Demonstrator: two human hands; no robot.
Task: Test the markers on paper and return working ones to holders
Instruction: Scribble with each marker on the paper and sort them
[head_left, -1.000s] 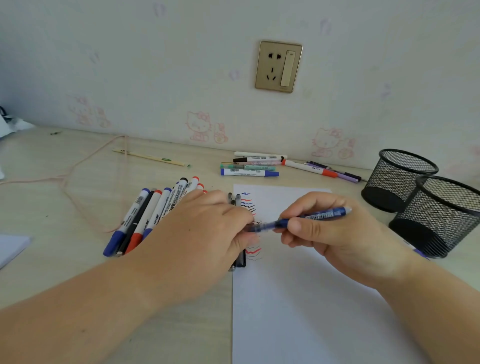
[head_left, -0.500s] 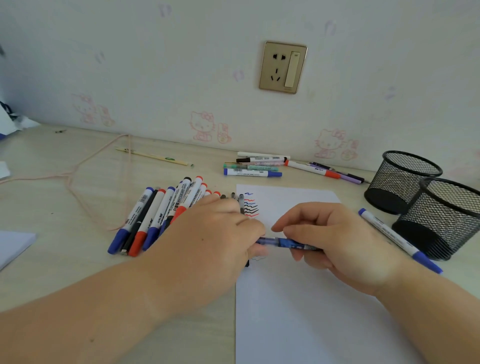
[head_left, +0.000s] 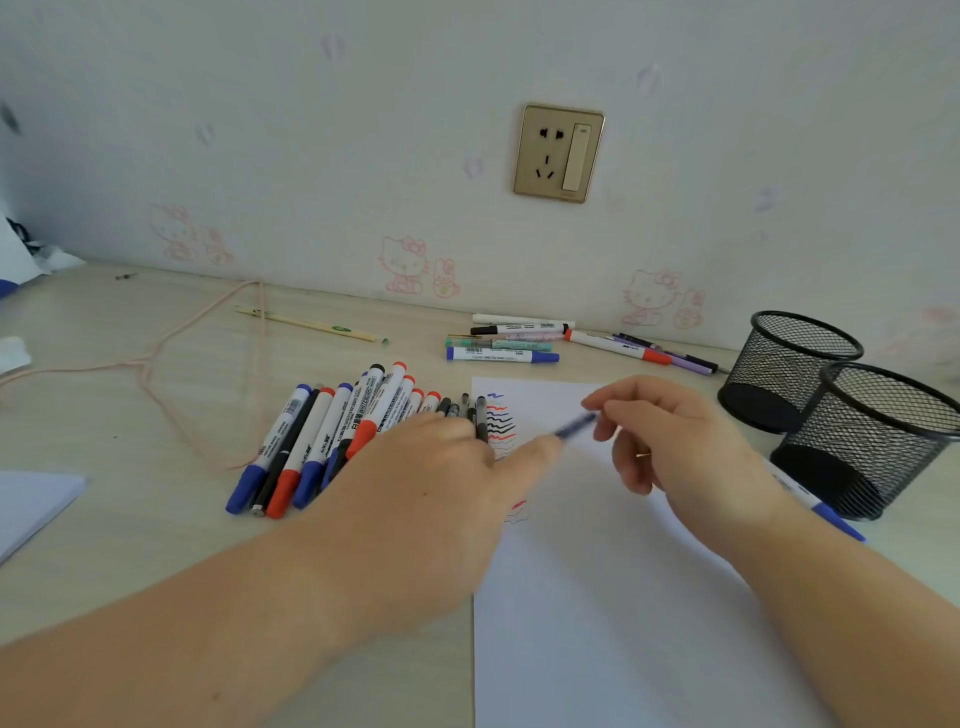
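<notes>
Both hands have risen off the paper (head_left: 597, 597): the right hand (head_left: 670, 441) pinches a blurred blue pen (head_left: 574, 426), and the left hand (head_left: 441, 467) touches its other end, grip unclear, probably to uncap it; untested markers (head_left: 332, 431) wait beside, holders (head_left: 841, 410) right

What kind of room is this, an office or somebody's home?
Most likely a home, perhaps a child's room or study corner. Pink cartoon cat stickers dot the wall above a light wooden desk, a wall socket sits just over it, and two black mesh pen holders stand by loose markers.
</notes>
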